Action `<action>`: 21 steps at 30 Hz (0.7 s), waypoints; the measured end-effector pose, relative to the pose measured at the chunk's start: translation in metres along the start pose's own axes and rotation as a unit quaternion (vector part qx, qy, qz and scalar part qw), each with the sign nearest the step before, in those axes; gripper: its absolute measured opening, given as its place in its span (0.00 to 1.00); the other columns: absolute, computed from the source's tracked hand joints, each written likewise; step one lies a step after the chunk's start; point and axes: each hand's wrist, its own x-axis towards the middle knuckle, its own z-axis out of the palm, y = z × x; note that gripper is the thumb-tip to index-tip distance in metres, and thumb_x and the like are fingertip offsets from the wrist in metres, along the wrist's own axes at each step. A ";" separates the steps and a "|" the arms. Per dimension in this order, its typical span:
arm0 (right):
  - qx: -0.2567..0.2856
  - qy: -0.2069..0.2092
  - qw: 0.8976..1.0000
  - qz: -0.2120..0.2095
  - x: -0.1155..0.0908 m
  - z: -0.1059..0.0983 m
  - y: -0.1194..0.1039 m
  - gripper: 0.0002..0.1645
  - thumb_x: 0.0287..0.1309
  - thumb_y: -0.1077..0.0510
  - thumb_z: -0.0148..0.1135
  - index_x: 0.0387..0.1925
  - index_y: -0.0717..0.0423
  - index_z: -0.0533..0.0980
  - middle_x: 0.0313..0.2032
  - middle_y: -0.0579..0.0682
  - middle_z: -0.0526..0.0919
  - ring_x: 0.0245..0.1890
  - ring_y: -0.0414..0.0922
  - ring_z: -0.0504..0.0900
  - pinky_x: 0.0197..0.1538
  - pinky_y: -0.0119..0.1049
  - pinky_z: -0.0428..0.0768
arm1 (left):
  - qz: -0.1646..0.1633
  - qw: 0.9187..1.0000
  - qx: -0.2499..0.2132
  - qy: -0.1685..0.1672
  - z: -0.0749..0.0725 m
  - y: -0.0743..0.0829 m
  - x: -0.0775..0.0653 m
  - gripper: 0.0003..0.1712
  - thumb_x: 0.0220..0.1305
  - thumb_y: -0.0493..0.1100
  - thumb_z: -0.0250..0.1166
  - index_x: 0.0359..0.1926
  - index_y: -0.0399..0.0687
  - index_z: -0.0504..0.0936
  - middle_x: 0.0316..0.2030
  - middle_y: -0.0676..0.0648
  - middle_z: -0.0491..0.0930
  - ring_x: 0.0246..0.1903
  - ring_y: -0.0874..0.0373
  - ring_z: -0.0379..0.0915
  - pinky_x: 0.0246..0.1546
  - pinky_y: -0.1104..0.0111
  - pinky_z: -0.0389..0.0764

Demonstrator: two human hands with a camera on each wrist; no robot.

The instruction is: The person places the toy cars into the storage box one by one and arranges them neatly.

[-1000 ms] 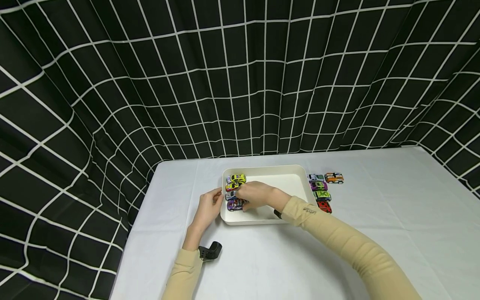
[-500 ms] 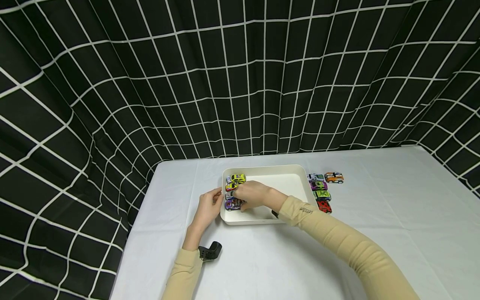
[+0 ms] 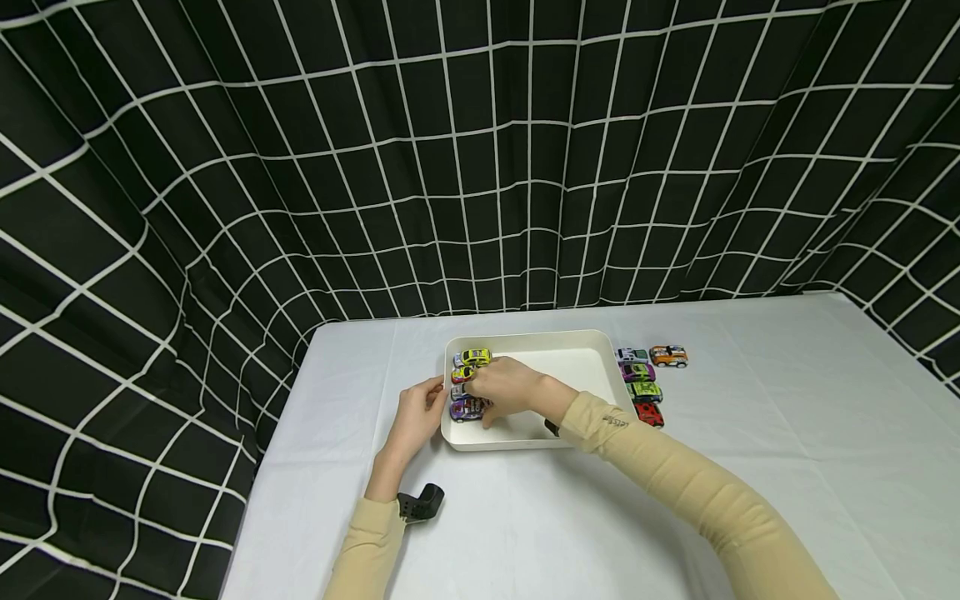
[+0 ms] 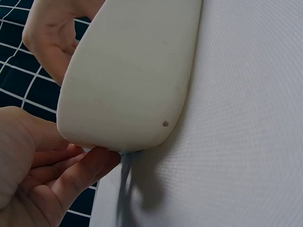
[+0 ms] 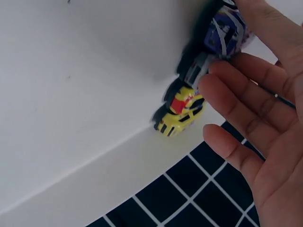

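Observation:
In the head view a row of toy cars lies along the left inside wall of a white tray (image 3: pixel 555 446). My right hand (image 3: pixel 508 386) reaches into the tray and grips the purple toy car (image 3: pixel 465 409) at the front of the row, thumb at its near side. The right wrist view shows the thumb and a forefinger about this purple car, the other fingers spread over a silver car (image 5: pixel 196 71). Beyond are a yellow-and-red car (image 3: pixel 461 374) and a yellow car (image 3: pixel 474 357). My left hand (image 3: pixel 416 412) touches the tray's left wall from outside with bent fingers.
Right of the tray stand several more toy cars: a silver one (image 3: pixel 632 355), a purple one (image 3: pixel 638 372), a green one (image 3: pixel 644 392), a red one (image 3: pixel 648 413) and an orange one (image 3: pixel 668 356). A black curtain with white grid lines (image 3: pixel 510 167) surrounds the white-covered table (image 3: pixel 487 525).
The purple car has shifted slightly left toward the tray's wall, with my right hand moving along. My left hand and the tray have stayed in place.

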 end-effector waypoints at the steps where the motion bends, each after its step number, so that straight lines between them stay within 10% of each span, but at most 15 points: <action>1: 0.001 0.005 1.000 -0.004 -0.001 0.000 0.001 0.26 0.38 0.39 0.72 0.34 0.52 0.79 0.29 0.43 0.82 0.27 0.38 0.79 0.35 0.34 0.79 | -0.001 1.000 0.000 0.000 0.000 0.000 0.000 0.17 0.62 0.30 0.57 0.50 0.24 0.75 0.37 0.35 0.81 0.35 0.49 0.80 0.35 0.65 0.82; 21: 0.088 0.129 0.986 0.053 -0.094 -0.002 0.065 0.06 0.50 0.63 0.67 0.28 0.57 0.76 0.27 0.47 0.78 0.25 0.40 0.75 0.29 0.34 0.77 | -0.015 1.000 -0.002 0.001 0.001 -0.001 0.000 0.17 0.62 0.31 0.57 0.51 0.25 0.75 0.38 0.35 0.81 0.36 0.49 0.79 0.37 0.64 0.81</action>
